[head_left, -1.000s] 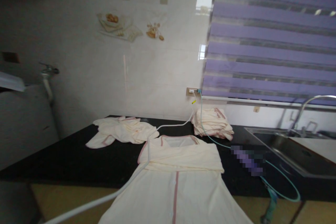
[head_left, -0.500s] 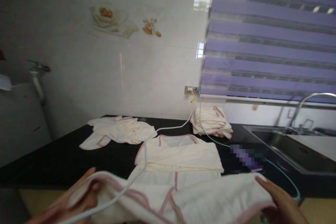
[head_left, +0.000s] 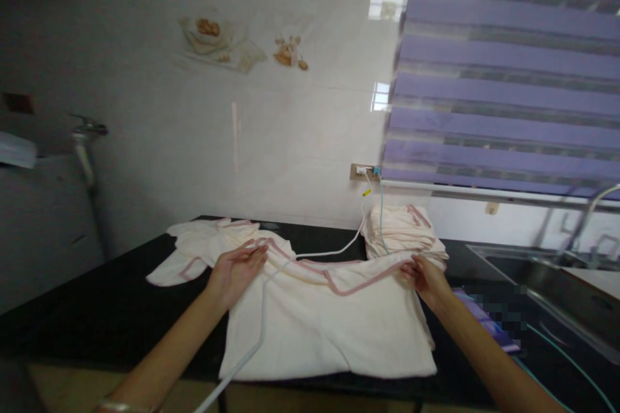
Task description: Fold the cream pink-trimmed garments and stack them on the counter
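A cream cloth garment (head_left: 320, 329) with pink trim lies folded over itself on the black counter in front of me. My left hand (head_left: 239, 271) pinches its far edge at the left, by the pink trim. At the right end of that same edge, my right hand (head_left: 423, 276) grips the fabric between thumb and fingers. The pink-trimmed edge sags a little between the two hands. A white cable (head_left: 261, 329) runs across the view in front of the garment's left part. The garment's far layers are hidden under the top one.
Another cream garment (head_left: 194, 248) lies loosely spread at the back left. A stack of folded garments (head_left: 397, 229) sits against the wall under the socket (head_left: 365, 172). At the right are a blurred-out purple device (head_left: 484, 319) with a teal cable and a steel sink (head_left: 537, 297).
Both hands have moved forward and closer together, carrying the garment's near part away from me over its far part. The view has shifted slightly left.
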Available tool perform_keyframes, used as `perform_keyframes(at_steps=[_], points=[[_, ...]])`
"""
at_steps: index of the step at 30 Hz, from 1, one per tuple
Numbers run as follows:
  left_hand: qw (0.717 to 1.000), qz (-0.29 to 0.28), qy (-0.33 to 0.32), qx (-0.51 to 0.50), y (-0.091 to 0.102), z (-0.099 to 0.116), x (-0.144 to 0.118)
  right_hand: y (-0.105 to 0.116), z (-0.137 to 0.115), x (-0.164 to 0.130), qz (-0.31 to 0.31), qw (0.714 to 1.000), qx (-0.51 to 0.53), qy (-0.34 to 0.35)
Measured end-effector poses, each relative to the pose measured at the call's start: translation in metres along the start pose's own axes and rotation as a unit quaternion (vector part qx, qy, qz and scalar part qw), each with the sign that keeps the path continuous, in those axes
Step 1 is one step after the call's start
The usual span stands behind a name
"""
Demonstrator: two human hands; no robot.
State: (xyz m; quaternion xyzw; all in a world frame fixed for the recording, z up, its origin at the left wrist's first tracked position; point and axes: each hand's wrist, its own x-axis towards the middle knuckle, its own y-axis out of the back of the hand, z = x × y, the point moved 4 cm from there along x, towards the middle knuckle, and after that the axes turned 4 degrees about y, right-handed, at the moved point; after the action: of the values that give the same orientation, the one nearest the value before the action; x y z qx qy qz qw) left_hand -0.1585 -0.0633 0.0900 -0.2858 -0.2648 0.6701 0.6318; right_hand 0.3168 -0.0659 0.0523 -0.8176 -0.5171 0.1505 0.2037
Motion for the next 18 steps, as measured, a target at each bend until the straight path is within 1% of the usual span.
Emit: perform_keyframes(at_steps=[2, 3, 5, 6, 7, 8, 9, 11, 12, 13, 14, 15, 16, 17, 18], points=[[1.0, 0.014, -0.01, 0.026, 0.008, -0.008, 0.017, 0.004, 0.009, 0.012, -0.006, 1.0, 0.001, 0.027], [0.999, 0.017, -0.019, 0.045, 0.012, -0.011, 0.023, 0.007, 0.014, 0.016, -0.003, 0.999, -0.015, 0.041], [0.995, 0.014, -0.03, 0.098, 0.02, -0.016, 0.033, 0.013, 0.022, 0.019, 0.005, 0.991, -0.096, 0.092], [0.991, 0.012, -0.031, 0.132, 0.024, -0.019, 0.038, 0.013, 0.026, 0.018, -0.005, 0.979, -0.156, 0.131], [0.985, 0.009, -0.029, 0.169, 0.028, -0.021, 0.042, 0.011, 0.028, 0.015, -0.027, 0.959, -0.221, 0.177], [0.977, 0.009, -0.029, 0.21, 0.033, -0.022, 0.046, 0.005, 0.031, 0.01, -0.06, 0.93, -0.284, 0.225], [0.966, 0.011, -0.035, 0.255, 0.037, -0.024, 0.049, -0.004, 0.034, 0.004, -0.104, 0.894, -0.339, 0.273], [0.931, 0.024, -0.073, 0.357, 0.045, -0.025, 0.055, -0.027, 0.042, -0.011, -0.21, 0.806, -0.423, 0.356], [0.903, 0.034, -0.102, 0.416, 0.048, -0.024, 0.057, -0.04, 0.046, -0.019, -0.257, 0.76, -0.453, 0.388], [0.865, 0.046, -0.133, 0.482, 0.051, -0.024, 0.057, -0.053, 0.05, -0.026, -0.297, 0.716, -0.481, 0.41], [0.821, 0.058, -0.162, 0.544, 0.053, -0.023, 0.057, -0.066, 0.055, -0.031, -0.327, 0.677, -0.506, 0.422], [0.777, 0.067, -0.186, 0.597, 0.056, -0.023, 0.056, -0.077, 0.059, -0.033, -0.347, 0.647, -0.531, 0.423], [0.74, 0.078, -0.199, 0.638, 0.059, -0.021, 0.054, -0.086, 0.062, -0.032, -0.354, 0.623, -0.56, 0.416], [0.716, 0.088, -0.202, 0.663, 0.063, -0.019, 0.051, -0.094, 0.065, -0.029, -0.35, 0.605, -0.591, 0.403], [0.704, 0.097, -0.199, 0.675, 0.068, -0.016, 0.047, -0.1, 0.068, -0.025, -0.337, 0.589, -0.623, 0.389]])
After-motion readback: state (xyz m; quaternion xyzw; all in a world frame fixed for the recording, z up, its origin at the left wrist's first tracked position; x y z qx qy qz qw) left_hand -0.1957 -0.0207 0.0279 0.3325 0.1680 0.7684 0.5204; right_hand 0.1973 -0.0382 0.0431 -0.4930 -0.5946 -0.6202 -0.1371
